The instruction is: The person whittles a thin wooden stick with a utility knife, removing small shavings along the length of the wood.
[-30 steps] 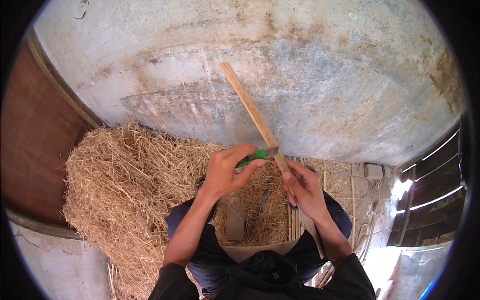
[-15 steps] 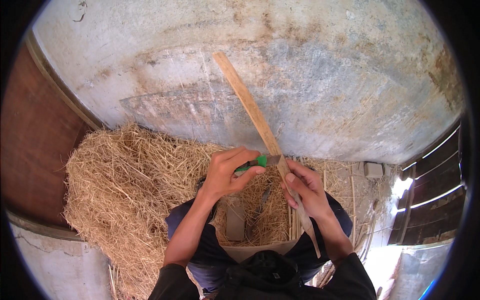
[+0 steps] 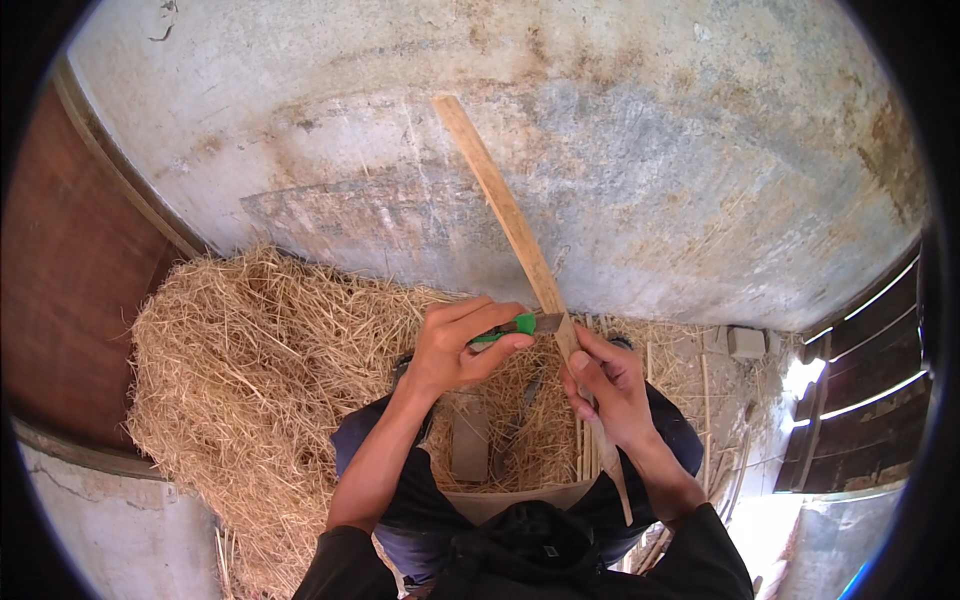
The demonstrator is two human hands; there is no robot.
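Observation:
My left hand (image 3: pixel 452 342) is closed around the green and black handle of a box cutter (image 3: pixel 525 324). The cutter's flat, wide blade points right and lies against the edge of a long wooden strip (image 3: pixel 502 208). Just beyond that contact, my right hand (image 3: pixel 612 388) grips the strip between thumb and fingers. The strip slants from the far left toward my right knee. Its far end is broad and squared, while the near end tapers to a thin point. My left palm hides part of the handle.
A large heap of straw (image 3: pixel 240 370) lies to my left, with more between my legs. A grey block (image 3: pixel 470 445) sits between my feet, and another block (image 3: pixel 746 342) is at the right. A stained wall (image 3: pixel 650 180) rises in front. Thin sticks lie near my right leg.
The strip has turned slightly more upright: its far end shifted right and its pointed end left. The cutter moved a touch to the right, still against the strip.

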